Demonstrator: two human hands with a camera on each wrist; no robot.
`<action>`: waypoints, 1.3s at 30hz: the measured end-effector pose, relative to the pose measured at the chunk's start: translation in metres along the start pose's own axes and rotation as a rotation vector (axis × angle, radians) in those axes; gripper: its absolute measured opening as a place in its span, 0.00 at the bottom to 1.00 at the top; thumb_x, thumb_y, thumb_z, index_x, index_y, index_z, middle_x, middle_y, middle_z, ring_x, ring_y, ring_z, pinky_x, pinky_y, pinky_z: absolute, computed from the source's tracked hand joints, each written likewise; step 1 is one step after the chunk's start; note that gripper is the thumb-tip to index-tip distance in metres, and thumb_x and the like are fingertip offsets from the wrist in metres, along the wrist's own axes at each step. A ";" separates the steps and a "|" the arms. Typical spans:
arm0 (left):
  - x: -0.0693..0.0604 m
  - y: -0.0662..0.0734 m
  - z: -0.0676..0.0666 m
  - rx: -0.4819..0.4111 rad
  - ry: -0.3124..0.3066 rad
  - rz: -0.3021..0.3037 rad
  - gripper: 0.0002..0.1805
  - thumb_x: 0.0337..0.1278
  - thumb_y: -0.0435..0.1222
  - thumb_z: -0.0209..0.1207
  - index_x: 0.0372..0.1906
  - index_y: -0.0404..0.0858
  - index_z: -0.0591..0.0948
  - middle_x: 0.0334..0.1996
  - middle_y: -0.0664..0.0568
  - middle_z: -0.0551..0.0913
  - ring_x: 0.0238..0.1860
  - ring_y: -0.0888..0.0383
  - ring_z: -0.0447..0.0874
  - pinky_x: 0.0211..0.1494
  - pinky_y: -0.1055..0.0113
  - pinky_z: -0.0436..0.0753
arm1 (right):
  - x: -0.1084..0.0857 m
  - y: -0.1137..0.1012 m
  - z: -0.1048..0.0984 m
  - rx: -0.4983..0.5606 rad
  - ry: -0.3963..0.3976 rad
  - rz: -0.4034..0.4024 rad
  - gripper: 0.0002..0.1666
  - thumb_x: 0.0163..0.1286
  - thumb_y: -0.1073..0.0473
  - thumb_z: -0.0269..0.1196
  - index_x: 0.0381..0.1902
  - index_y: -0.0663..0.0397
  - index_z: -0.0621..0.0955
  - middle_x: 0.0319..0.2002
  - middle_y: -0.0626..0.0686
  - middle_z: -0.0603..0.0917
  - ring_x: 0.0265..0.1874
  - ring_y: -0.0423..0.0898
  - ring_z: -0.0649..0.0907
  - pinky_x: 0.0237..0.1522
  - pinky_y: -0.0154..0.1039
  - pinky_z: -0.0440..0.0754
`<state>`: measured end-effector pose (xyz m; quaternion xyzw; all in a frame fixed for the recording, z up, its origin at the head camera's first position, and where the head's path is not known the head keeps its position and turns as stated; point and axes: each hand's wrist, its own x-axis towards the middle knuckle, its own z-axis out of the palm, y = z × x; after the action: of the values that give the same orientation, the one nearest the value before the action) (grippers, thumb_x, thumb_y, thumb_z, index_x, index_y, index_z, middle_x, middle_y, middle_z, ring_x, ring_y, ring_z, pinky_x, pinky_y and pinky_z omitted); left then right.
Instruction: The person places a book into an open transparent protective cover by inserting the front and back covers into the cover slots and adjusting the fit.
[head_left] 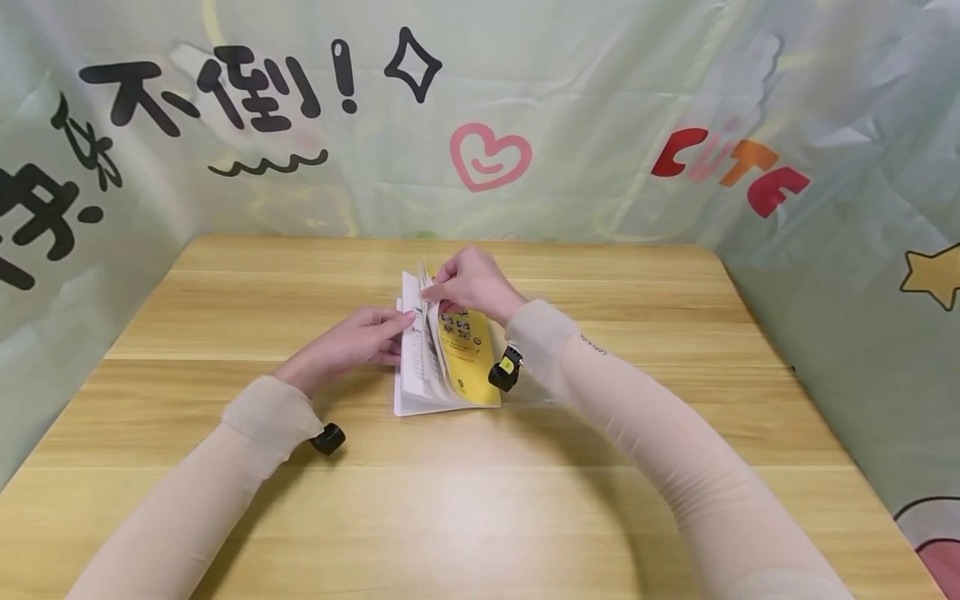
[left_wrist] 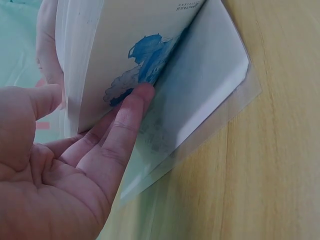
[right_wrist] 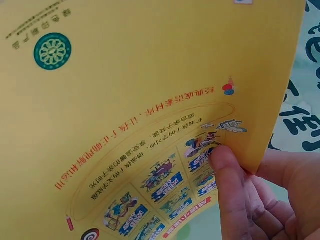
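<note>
A book [head_left: 471,367] with a yellow back cover stands partly fanned on the table, its white pages [head_left: 414,358] raised on the left. The left hand [head_left: 345,343] holds the left side, thumb against the pages. In the left wrist view the left hand [left_wrist: 75,170] has its fingers behind a page block [left_wrist: 115,55] with a blue picture, above a white sheet [left_wrist: 200,75] with a clear edge. At the top of the book, the right hand [head_left: 477,285] pinches the cover. The right wrist view has the right hand [right_wrist: 255,200] gripping a corner of the yellow cover [right_wrist: 140,65].
The wooden table [head_left: 465,517] extends around the book. Behind it hangs a pale green printed cloth [head_left: 585,167] with a heart and lettering, which also runs along both sides. Small black wrist cameras sit at the left cuff [head_left: 327,438] and right cuff [head_left: 506,370].
</note>
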<state>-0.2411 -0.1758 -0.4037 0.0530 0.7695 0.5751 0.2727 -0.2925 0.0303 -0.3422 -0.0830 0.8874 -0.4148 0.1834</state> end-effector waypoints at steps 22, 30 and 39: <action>-0.002 0.002 0.000 0.015 -0.026 0.030 0.34 0.88 0.50 0.45 0.77 0.25 0.69 0.68 0.30 0.81 0.58 0.52 0.88 0.63 0.61 0.89 | -0.004 0.012 0.006 0.129 0.006 -0.065 0.16 0.78 0.52 0.68 0.39 0.60 0.86 0.34 0.53 0.86 0.32 0.47 0.88 0.46 0.45 0.93; -0.002 0.001 0.002 0.037 0.014 0.023 0.25 0.85 0.40 0.52 0.72 0.26 0.74 0.61 0.33 0.86 0.51 0.55 0.90 0.55 0.64 0.91 | -0.009 0.019 -0.006 0.171 0.023 -0.052 0.14 0.78 0.52 0.69 0.40 0.60 0.85 0.42 0.55 0.87 0.34 0.46 0.88 0.54 0.50 0.92; 0.000 0.000 0.005 0.056 0.104 -0.043 0.19 0.83 0.37 0.54 0.65 0.28 0.79 0.57 0.38 0.88 0.49 0.53 0.89 0.53 0.64 0.90 | -0.013 0.034 -0.023 0.210 0.052 -0.055 0.14 0.77 0.53 0.69 0.39 0.59 0.84 0.36 0.54 0.88 0.32 0.44 0.89 0.55 0.54 0.91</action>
<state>-0.2387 -0.1719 -0.4051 0.0139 0.7995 0.5491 0.2430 -0.2901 0.0727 -0.3517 -0.0769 0.8410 -0.5123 0.1564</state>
